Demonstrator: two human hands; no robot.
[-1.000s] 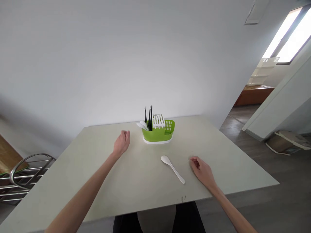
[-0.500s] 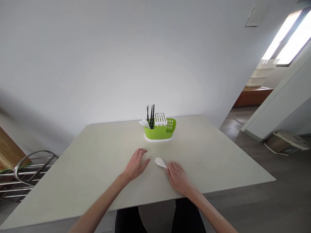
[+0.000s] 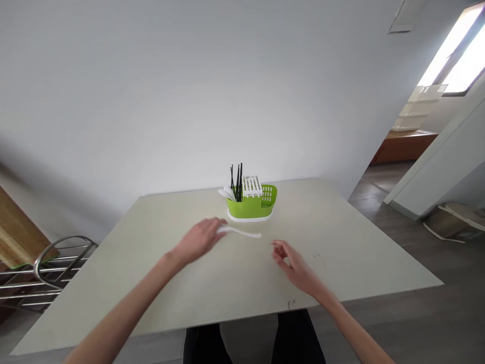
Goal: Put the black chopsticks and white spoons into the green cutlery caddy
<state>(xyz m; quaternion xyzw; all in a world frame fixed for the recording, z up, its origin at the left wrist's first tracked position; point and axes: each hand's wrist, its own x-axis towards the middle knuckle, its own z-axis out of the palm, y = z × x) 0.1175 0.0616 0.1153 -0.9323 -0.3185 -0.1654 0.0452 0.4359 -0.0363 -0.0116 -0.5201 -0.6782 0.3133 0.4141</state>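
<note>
My left hand (image 3: 200, 238) is closed around one end of a white spoon (image 3: 242, 232), its bowl mostly hidden by the fingers. The spoon's handle points right, above the table. To the right, my right hand (image 3: 290, 260) has loosely curled fingers, thumb apart, and nothing in it; it does not touch the spoon. Behind both hands a green utensil holder (image 3: 250, 208) with a white base stands on the table. Several black chopsticks (image 3: 239, 182) and white spoons (image 3: 227, 193) lean in its left part. A white slotted rack (image 3: 252, 186) sits over its middle.
The pale table (image 3: 159, 293) meets a plain wall (image 3: 189, 101) at the back. A metal rack (image 3: 49, 268) with a wooden board (image 3: 18, 232) stands left of it. Beyond the right edge, a bin-like container (image 3: 454, 222) rests on the floor.
The spoon has gone from my right hand on the table to my left hand and is lifted, turned sideways. My right hand has let go and opened its grip slightly to the right.
</note>
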